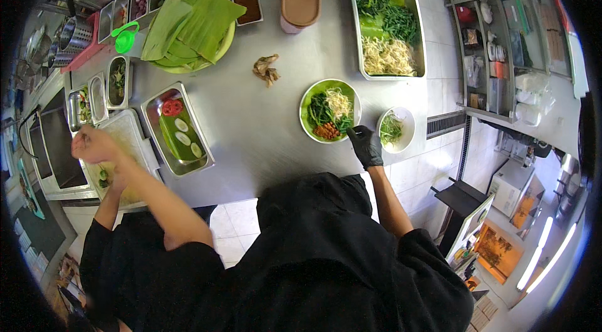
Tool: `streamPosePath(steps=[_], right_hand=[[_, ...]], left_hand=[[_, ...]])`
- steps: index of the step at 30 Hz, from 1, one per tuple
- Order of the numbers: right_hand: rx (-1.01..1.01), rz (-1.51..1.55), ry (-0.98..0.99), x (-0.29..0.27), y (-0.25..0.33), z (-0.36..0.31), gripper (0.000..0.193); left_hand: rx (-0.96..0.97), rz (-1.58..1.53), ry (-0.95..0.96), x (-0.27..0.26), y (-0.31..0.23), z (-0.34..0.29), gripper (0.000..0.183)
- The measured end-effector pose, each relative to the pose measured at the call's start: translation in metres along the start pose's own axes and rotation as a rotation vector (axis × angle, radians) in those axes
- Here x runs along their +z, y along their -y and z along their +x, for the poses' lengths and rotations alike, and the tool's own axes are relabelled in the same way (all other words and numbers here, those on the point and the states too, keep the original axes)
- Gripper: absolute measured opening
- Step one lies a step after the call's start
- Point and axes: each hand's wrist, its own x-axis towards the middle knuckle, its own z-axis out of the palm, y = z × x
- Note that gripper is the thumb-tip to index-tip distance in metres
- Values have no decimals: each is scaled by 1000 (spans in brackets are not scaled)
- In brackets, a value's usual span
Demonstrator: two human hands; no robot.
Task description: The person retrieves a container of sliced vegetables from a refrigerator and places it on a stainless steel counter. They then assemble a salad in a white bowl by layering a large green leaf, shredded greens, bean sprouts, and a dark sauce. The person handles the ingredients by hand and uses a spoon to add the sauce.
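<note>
My right hand [365, 146], in a black glove, is at the lower right rim of a white bowl [305, 128]. Its fingers are drawn together, and what they hold, if anything, is hidden. Green leaf lines the bowl, which contains dark cooked greens [320, 108], pale bean sprouts [339, 105] and an orange-brown crumbly topping [327, 131]. Just right of the glove stands a smaller white bowl [408, 132] with shredded greens and sprouts [391, 128]. My left hand does not show.
A steel tray [421, 50] of greens and sprouts lies at the far right. Left of centre are banana leaves [200, 25], a crumpled brown scrap [266, 70] and a steel pan [182, 172] with sliced vegetables. At left, a co-worker's bare hands [94, 146] are over a cutting board [135, 131].
</note>
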Motion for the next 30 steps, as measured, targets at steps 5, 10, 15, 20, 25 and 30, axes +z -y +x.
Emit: streamPosePath(steps=[5,10,15,20,25,30], right_hand=[[271,422,182,18,-37,4,56],[86,626,123,19,-33,29,52],[-105,479,-8,56,-57,34,35],[-205,366,-52,49,-57,20,31],[-258,321,-43,44,-59,11,29],[-160,476,-126,17,-57,-22,27]], left_hand=[[233,-341,879,-74,-218,-265,25],[194,-614,1733,-145,-285,-401,39],[168,-378,1639,-145,-287,-410,41],[2,-283,1414,-147,-266,-390,40],[270,-368,1589,-171,-289,-397,38],[663,-595,1704,-200,-297,-403,36]])
